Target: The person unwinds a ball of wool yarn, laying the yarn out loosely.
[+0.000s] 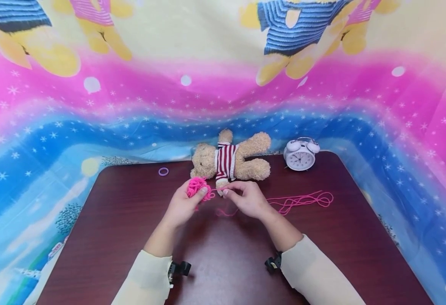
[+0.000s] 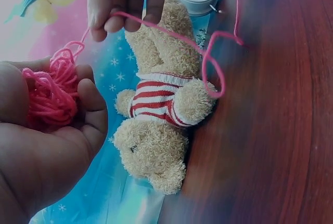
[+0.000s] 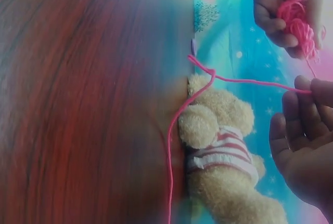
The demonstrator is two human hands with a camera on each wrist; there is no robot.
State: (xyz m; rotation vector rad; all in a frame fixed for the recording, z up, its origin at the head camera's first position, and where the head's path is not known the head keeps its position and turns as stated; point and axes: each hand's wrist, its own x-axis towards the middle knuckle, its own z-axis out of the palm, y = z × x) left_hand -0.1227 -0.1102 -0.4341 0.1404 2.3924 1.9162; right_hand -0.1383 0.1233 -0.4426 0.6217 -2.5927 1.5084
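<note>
My left hand (image 1: 181,205) holds a loose bundle of pink yarn (image 1: 198,188) in its curled fingers, with the thumb lying over it. To its right, my right hand (image 1: 249,199) pinches a strand of the same yarn between thumb and index finger. In the right wrist view the strand (image 3: 260,82) runs from that pinch and hangs down with a small bend in it. A slack length of yarn (image 1: 303,201) lies looped on the table to the right of the right hand. The bundle's underside is hidden in the left palm (image 2: 47,161).
Behind the hands a teddy bear (image 1: 227,163) in a red-and-white striped shirt lies on its back, head to the left. A white alarm clock (image 1: 300,156) stands at the back right, and a purple ring (image 1: 163,171) lies back left. A printed cloth (image 1: 223,97) hangs behind the dark table (image 1: 124,237).
</note>
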